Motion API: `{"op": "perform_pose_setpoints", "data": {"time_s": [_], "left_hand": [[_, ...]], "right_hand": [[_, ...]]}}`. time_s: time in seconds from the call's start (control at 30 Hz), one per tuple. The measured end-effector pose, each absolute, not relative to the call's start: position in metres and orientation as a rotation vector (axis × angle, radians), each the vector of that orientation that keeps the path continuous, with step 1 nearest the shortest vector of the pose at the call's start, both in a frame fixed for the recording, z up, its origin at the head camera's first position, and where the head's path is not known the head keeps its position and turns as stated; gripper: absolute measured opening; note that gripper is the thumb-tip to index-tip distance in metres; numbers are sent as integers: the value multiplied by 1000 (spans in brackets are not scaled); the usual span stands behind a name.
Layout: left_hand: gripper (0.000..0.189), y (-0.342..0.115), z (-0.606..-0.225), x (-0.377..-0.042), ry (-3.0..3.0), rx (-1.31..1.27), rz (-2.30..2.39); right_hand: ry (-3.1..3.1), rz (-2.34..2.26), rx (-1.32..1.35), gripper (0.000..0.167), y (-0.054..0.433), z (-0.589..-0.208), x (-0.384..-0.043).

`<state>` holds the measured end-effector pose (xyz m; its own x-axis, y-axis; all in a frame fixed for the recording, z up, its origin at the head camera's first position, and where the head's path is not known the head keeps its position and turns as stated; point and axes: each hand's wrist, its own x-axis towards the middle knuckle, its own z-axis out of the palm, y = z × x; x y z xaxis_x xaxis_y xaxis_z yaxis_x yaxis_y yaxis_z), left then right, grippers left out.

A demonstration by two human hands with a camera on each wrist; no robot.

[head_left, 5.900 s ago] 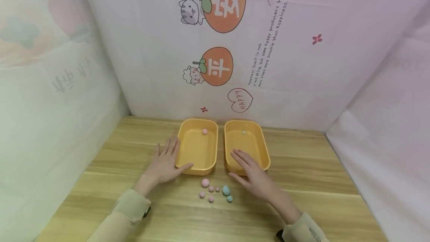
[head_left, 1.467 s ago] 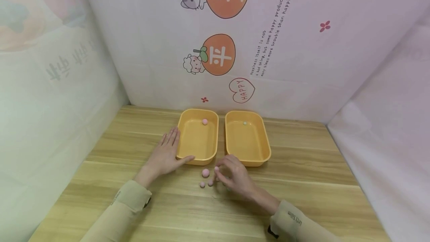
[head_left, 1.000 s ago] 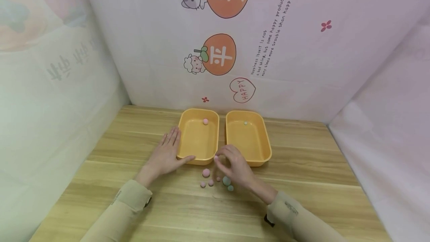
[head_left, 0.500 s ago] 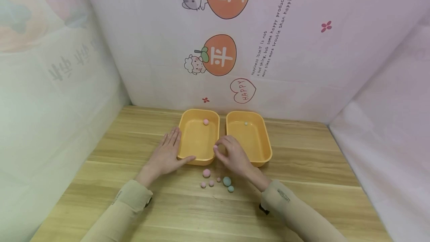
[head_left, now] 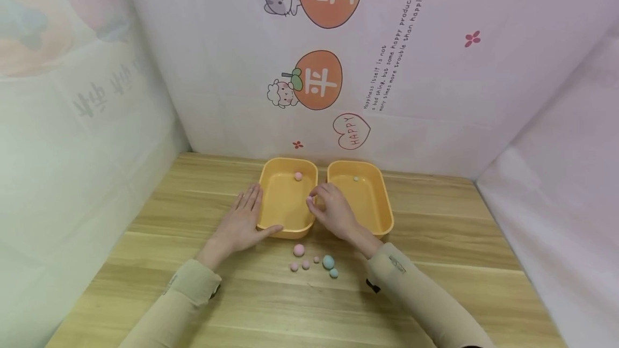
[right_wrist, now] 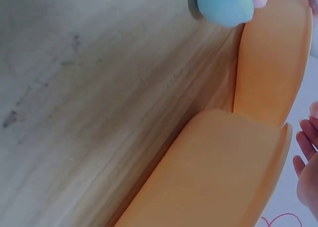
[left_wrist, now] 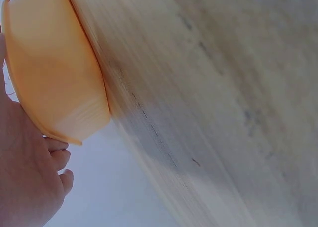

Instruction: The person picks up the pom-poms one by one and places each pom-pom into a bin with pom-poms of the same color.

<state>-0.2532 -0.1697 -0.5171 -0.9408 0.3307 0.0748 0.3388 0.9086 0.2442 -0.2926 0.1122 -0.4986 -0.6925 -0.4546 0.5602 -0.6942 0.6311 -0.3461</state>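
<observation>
My right hand [head_left: 336,214] pinches a small pink ball [head_left: 310,199] between thumb and fingertips, over the inner side rim of the left yellow tray [head_left: 285,205]. My left hand [head_left: 236,228] lies along that tray's left side, fingers straight, thumb across its front rim. The left wrist view shows this hand [left_wrist: 25,167] at the rim of the tray [left_wrist: 54,63]. Inside the left tray sits another pink ball [head_left: 298,176]; a tiny pale green ball [head_left: 355,179] lies in the right yellow tray [head_left: 365,205]. The held ball is out of sight in the right wrist view.
In front of the trays, on the wooden table [head_left: 271,305], lie a larger pink ball [head_left: 299,250], several smaller pink ones and two light blue balls [head_left: 328,262]. A printed white cloth [head_left: 232,79] hangs directly behind the trays, with more cloth at both sides.
My right hand opened above the right tray earlier, then picked up a small pink ball from the table and carried it forward to the left tray's rim. The left hand stays at the tray.
</observation>
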Motion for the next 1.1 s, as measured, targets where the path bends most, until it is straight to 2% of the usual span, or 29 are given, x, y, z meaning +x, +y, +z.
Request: {"op": "perform_pose_setpoints", "data": {"time_s": [1.1], "left_hand": [[122, -172, -517, -254, -3036, -542, -405]], "right_hand": [[-2540, 782, 716, 14, 79, -502, -339]]}}
